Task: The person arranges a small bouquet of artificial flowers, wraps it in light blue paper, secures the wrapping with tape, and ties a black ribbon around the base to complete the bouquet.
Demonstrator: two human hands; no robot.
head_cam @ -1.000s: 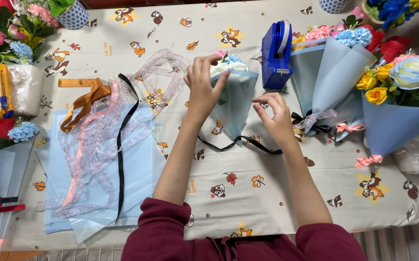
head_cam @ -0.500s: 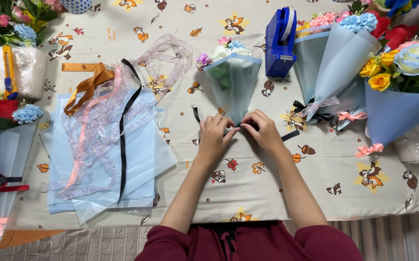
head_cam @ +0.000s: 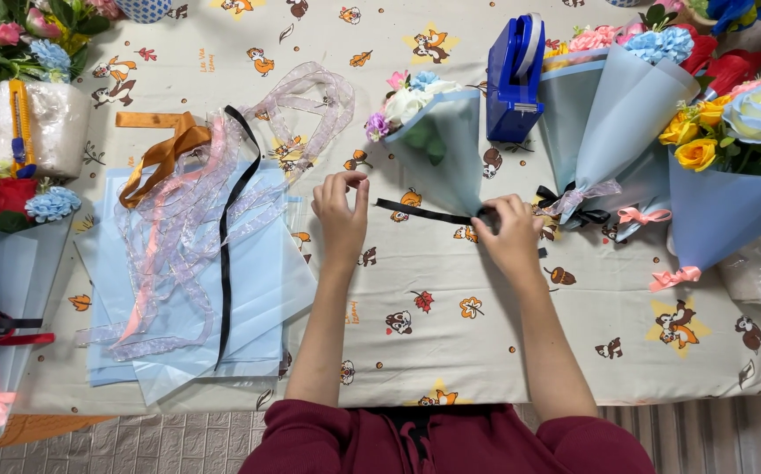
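Hands now drawn apart, black ribbon (head_cam: 422,211) pulled taut between: left hand (head_cam: 342,211) pinching one end, right hand (head_cam: 510,230) clenched on the other at small bouquet's (head_cam: 437,145) tip, mid-table (head_cam: 486,351).

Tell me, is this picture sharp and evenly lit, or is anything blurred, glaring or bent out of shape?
Head view: light is soft and even, with only faint shadows under the left hand and right hand; no strong glare, just a slight sheen on the sheer ribbons; the black ribbon and the small bouquet look sharp; the table edge bows a little, a wide-lens effect.
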